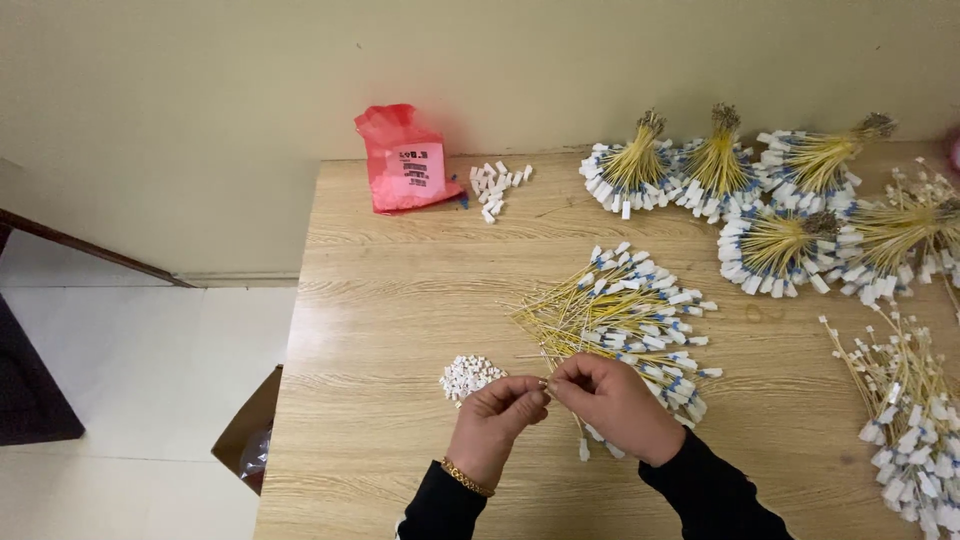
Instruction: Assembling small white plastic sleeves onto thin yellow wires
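Both hands meet at the near edge of the counter (pixel 400 330): left hand (pixel 492 420) and right hand (pixel 615 405) pinching the tip of one yellow cable (pixel 549 383) between fingertips. Just left of them sits a small heap of white caps (pixel 468 376). Right behind the hands, a loose fan of yellow cables (pixel 625 315) with white-and-blue ends crowds the middle. Far right, tied bundles (pixel 780 190) lie side by side; another loose pile (pixel 905 420) spills off the near right. Far left, a red plastic bag (pixel 405 160), more white caps (pixel 497 185) beside it. Light wood-grain top, cream wall behind, pale floor and a cardboard box (pixel 250 435) on the left.
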